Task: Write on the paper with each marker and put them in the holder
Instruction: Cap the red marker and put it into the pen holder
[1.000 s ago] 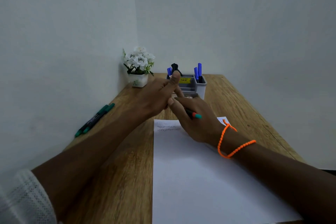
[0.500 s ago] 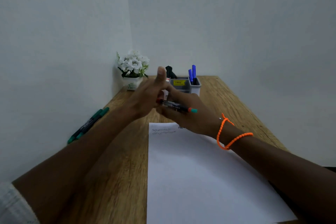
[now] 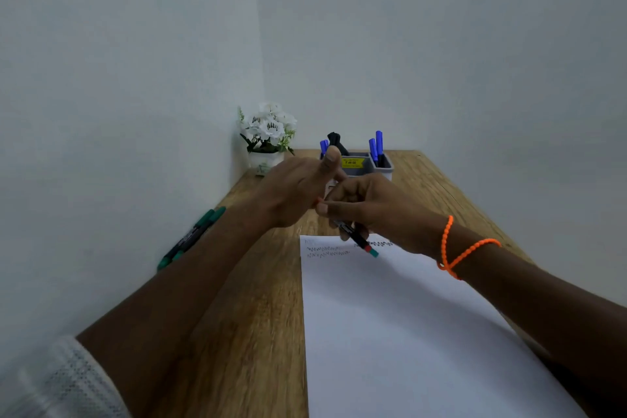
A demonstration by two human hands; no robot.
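Observation:
My right hand (image 3: 376, 210) grips a black marker (image 3: 356, 237) with a red band and a teal end, which slants down over the top of the white paper (image 3: 407, 332). My left hand (image 3: 291, 193) is close against it, thumb pointing up, fingers hidden. A small red bit (image 3: 319, 200) shows between the two hands. Scribbled lines (image 3: 325, 252) run across the paper's top left. The grey holder (image 3: 356, 168) stands behind the hands with blue markers (image 3: 376, 146) upright in it. Two green markers (image 3: 193, 237) lie on the table by the left wall.
A white flower pot (image 3: 268, 136) sits in the far left corner of the wooden table (image 3: 254, 332). Walls close the table in on the left and at the back. A black item (image 3: 336, 141) sticks up from the holder.
The marker in my right hand swung from lying level to slanting down, teal end over the paper. Both hands stayed together in front of the holder.

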